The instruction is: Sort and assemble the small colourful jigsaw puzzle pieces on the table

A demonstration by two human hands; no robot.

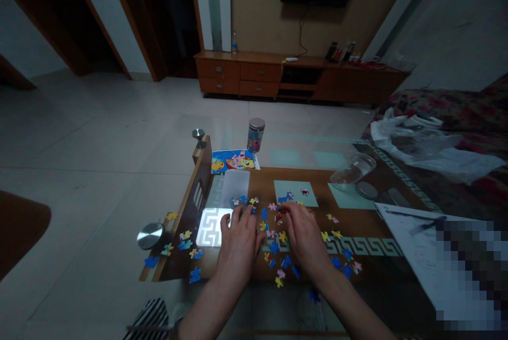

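Observation:
Jigsaw puzzle pieces [273, 247] in blue, yellow and pink lie scattered over a glass-topped table [262, 181]. My left hand [239, 236] rests over the near middle, its fingers apart, close to several pieces [244, 200] at its fingertips. To its right, my right hand [305, 231] has its fingers bent together around a small reddish puzzle piece [279, 217]; its thumb is mostly hidden. Beyond the hands lies a colourful cartoon picture sheet [235, 161], with a printed cylindrical tin [255, 135] standing beside it.
A clear jar [354, 169] lies on its side at the right, near a round lid [367, 190]. White paper [416, 244] with a pen covers the right side. A plastic bag [432, 144] sits farther right. Loose pieces lie near the left metal fitting [151, 236].

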